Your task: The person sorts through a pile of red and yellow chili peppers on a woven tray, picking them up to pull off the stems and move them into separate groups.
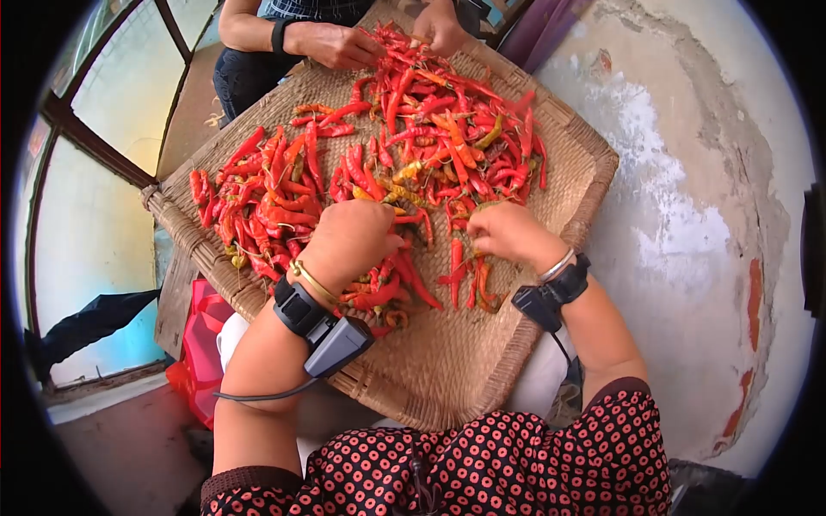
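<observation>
left hand (curled) on chillies

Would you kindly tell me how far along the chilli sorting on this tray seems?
Early, I think. Done: only a small cluster sits by the near edge of the woven tray. In hand: the left hand and right hand work among chillies there, grips hidden; another person's hands pick at the far side. Left: the big heap spreads across the tray.
</observation>
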`<state>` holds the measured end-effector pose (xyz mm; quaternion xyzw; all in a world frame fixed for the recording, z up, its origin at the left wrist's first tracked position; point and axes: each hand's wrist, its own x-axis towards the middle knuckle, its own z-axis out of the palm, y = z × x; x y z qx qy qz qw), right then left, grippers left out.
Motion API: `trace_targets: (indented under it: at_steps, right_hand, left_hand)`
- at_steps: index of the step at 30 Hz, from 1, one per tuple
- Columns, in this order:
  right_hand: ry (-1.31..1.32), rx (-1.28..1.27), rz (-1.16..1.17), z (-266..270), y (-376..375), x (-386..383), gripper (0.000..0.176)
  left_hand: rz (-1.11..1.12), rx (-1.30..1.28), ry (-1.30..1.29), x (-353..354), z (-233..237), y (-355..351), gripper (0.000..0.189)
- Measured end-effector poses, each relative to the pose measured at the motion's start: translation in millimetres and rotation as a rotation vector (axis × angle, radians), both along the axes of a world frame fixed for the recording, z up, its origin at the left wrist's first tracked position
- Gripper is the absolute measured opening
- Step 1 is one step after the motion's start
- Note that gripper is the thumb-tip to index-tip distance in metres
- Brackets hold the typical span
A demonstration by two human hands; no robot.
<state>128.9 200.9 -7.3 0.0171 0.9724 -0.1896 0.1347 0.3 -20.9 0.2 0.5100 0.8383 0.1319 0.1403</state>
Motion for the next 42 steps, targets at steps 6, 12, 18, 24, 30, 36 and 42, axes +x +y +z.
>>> trace_targets:
  at_steps: [6, 12, 18, 24, 30, 36, 42]
  right_hand:
    - [-0.150, 0.298, 0.141, -16.8, -7.9, 7.8, 0.021]
    - [-0.017, 0.227, 0.062, -11.7, -8.2, -1.4, 0.016]
    - [-0.105, -0.690, -0.404, 12.1, -1.8, -18.2, 0.016]
    - [0.338, -1.260, -0.608, 35.5, -19.0, -49.9, 0.020]
    - [0.089, -0.282, 0.028, -23.1, -2.6, -18.6, 0.033]
    - [-0.031, 0.126, 0.251, -28.7, -13.8, -2.2, 0.020]
    - [0.032, 0.225, 0.261, -33.0, -8.0, -2.5, 0.018]
  left_hand:
    - [-0.020, -0.011, 0.032, -0.5, 1.0, 0.0, 0.034]
    - [-0.074, -0.053, 0.018, -3.4, 3.9, -4.6, 0.039]
    - [-0.097, -0.053, 0.041, -6.2, 1.6, -7.7, 0.037]
    - [-0.075, -0.064, 0.018, -6.2, 3.7, -7.0, 0.034]
    - [-0.060, -0.080, 0.075, -6.9, 3.1, -8.0, 0.033]
    - [-0.069, -0.051, 0.054, -5.7, -1.2, -7.5, 0.033]
    - [-0.070, -0.047, 0.050, -7.2, 0.9, -7.7, 0.030]
